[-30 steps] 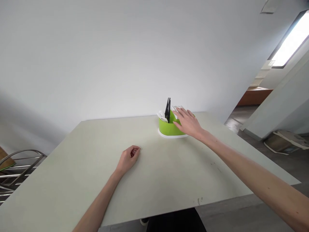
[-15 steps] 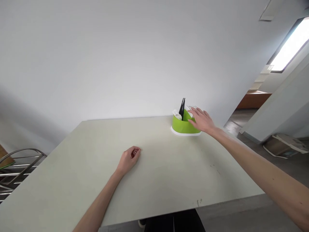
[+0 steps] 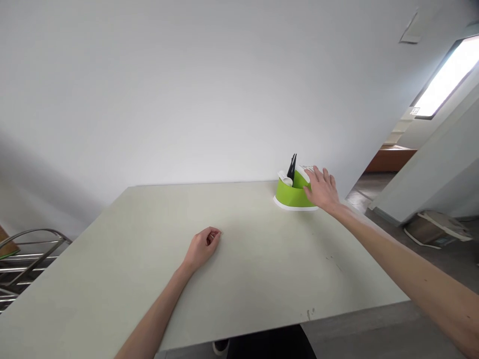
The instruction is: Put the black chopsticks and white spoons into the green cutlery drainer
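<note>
A green caddy (image 3: 294, 197) with a white base stands near the wall, at the right part of the table. Upright in it is a slim black two-pronged item (image 3: 292, 169), beside a white round piece (image 3: 287, 181) at the left rim. My right hand (image 3: 322, 188) grips the caddy's right side, its thumb by the rim and its other fingers over the white part behind. Those fingertips are partly hidden. On the tabletop rests my left hand (image 3: 202, 247), fingers loosely curled, with nothing visible inside them.
The pale table (image 3: 243, 289) meets the white wall at the back and has dark marks near its front edge. A metal rack or chair frame (image 3: 33, 254) is at the far left. A bin-like container (image 3: 436, 229) sits on the floor at right.
The caddy has slid a little to the right along the table together with my right hand. My left hand has stayed almost where it was.
</note>
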Motion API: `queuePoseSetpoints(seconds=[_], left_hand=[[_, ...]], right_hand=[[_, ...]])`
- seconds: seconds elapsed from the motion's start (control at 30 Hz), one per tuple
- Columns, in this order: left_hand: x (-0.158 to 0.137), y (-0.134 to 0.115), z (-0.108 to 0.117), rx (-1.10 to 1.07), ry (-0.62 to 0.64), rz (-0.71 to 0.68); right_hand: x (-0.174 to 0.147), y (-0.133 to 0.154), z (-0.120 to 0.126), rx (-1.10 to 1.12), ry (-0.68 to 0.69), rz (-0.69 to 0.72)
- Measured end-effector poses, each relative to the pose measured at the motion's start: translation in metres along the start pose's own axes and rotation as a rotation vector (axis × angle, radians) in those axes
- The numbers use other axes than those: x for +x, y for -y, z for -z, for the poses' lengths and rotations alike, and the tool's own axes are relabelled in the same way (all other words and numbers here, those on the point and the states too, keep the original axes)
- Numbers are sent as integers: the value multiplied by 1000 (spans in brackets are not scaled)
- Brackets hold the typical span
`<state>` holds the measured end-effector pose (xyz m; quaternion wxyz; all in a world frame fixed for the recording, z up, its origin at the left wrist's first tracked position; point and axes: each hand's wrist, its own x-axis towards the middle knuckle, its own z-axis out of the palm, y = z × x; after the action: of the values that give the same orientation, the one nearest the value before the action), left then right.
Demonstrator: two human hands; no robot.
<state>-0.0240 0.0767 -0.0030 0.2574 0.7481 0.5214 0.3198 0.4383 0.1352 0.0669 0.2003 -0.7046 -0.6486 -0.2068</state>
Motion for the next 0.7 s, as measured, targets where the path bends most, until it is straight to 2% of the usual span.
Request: queuePoseSetpoints(seconds=[0.1, 0.17, 0.27, 0.33, 0.4, 0.5, 0.53, 0.7], left_hand=[[-1, -3, 0, 34, 3, -26], [-1, -4, 0, 59, 3, -49], [-3, -4, 0, 95, 14, -78], [-3, -4, -1, 121, 28, -90], [-3, -4, -1, 143, 37, -96], [-2, -6, -1, 165, 39, -94], [-2, -6, -1, 168, 39, -92], [0, -9, -1, 162, 40, -69]], right_hand=[[-26, 28, 11, 74, -133, 72], [-51, 48, 17, 146, -146, 181], [-94, 70, 15, 226, 12, 419], [-122, 77, 5, 284, 139, 492], [-147, 83, -9, 343, 248, 415], [-176, 95, -27, 380, 366, 142], [-183, 100, -31, 377, 378, 92], [-197, 116, -32, 387, 343, 40]])
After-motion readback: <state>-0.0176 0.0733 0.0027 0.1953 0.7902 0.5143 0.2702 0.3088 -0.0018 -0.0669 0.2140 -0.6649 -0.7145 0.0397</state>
